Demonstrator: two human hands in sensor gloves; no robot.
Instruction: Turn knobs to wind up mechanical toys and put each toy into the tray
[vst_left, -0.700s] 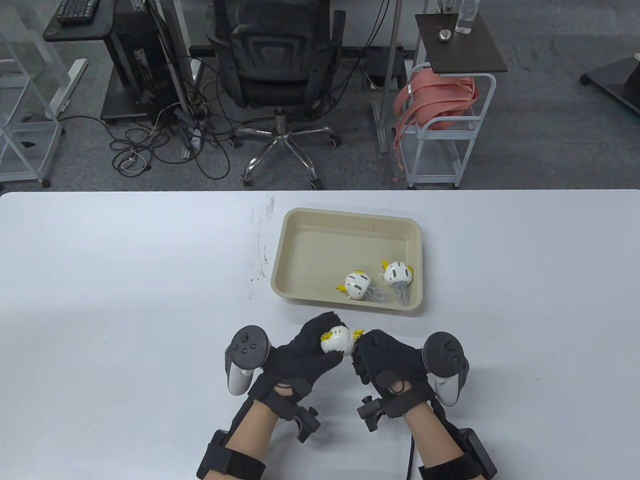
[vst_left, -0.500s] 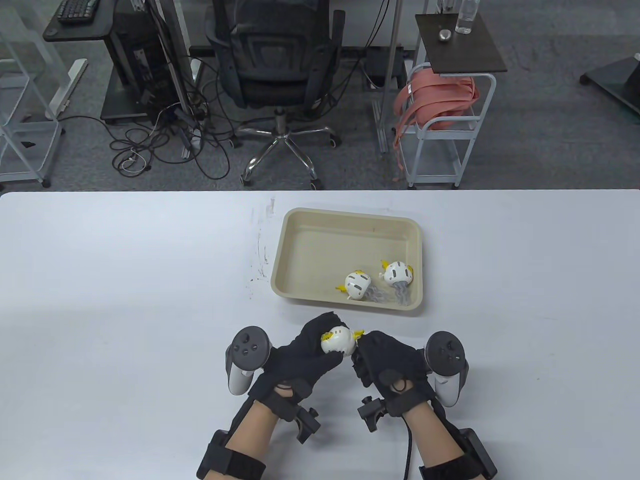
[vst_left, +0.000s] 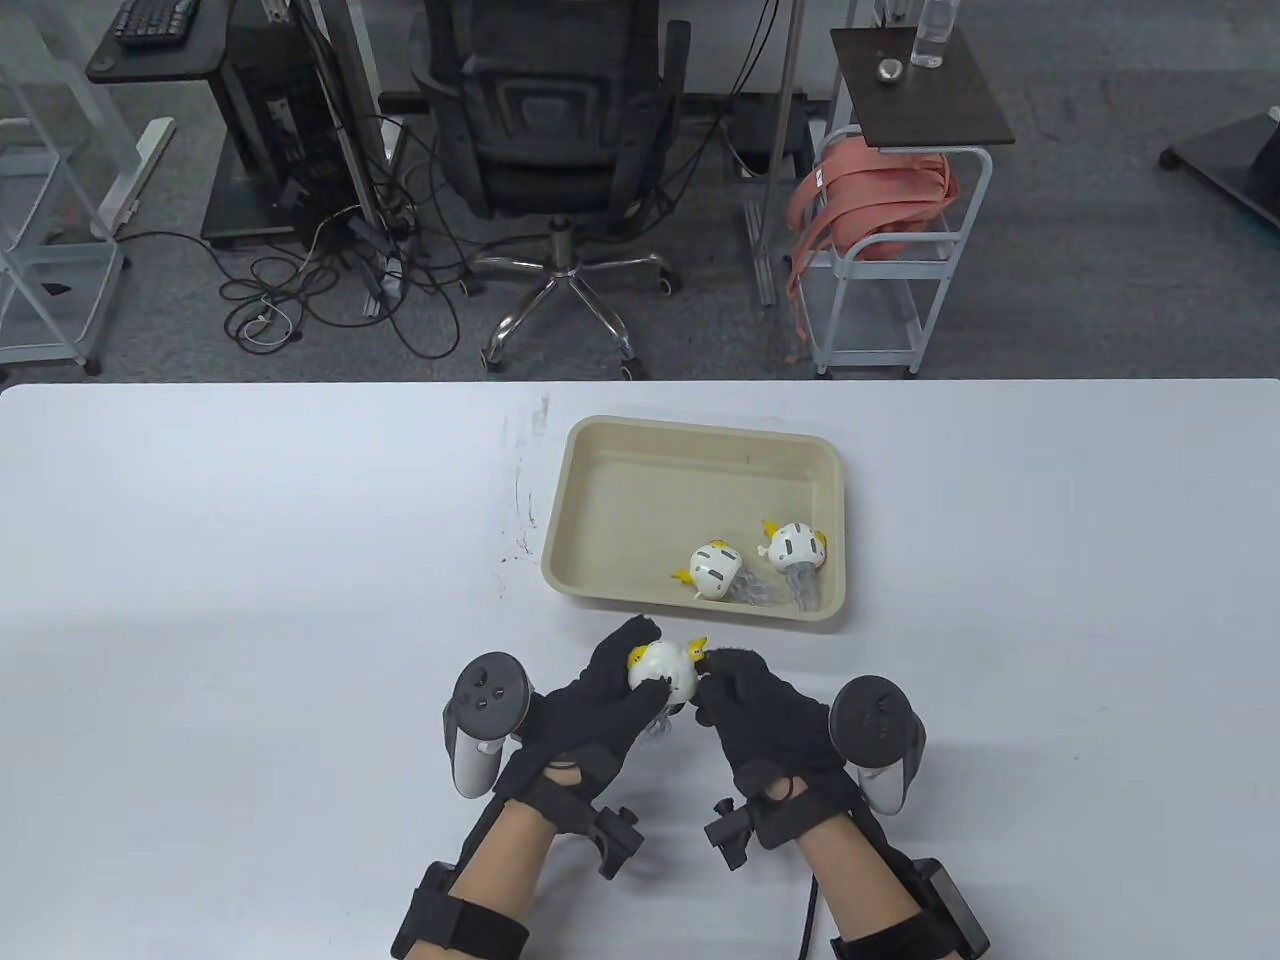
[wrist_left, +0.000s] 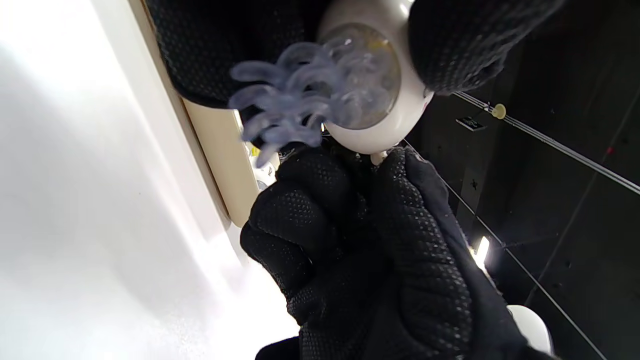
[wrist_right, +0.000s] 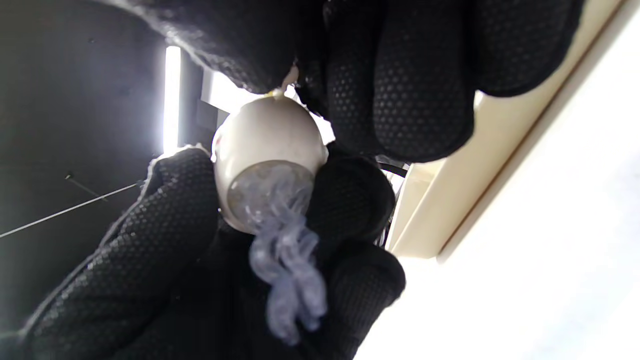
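While the winding is under way just in front of the tray (vst_left: 600, 440), a third jellyfish toy (vst_left: 662, 674) is held above the white table (vst_left: 250, 550), cupped in the curled fingers of the left hand (vst_left: 600, 705), its clear tentacles dangling below. Its small knob (vst_left: 697, 652), on the side nearest the right hand (vst_left: 765, 715), is pinched between that hand's fingertips; how much winding remains cannot be told. Three toys are counted in all: two jellyfish toys, one (vst_left: 715, 570) beside the other (vst_left: 795, 545), are already lying in the tray's near right corner, so two-thirds of the job is judged done. One beige tray is counted, and two gloved hands, both occupied. No further toy is seen on the table, so the placing of this last one is judged to be all that is left.
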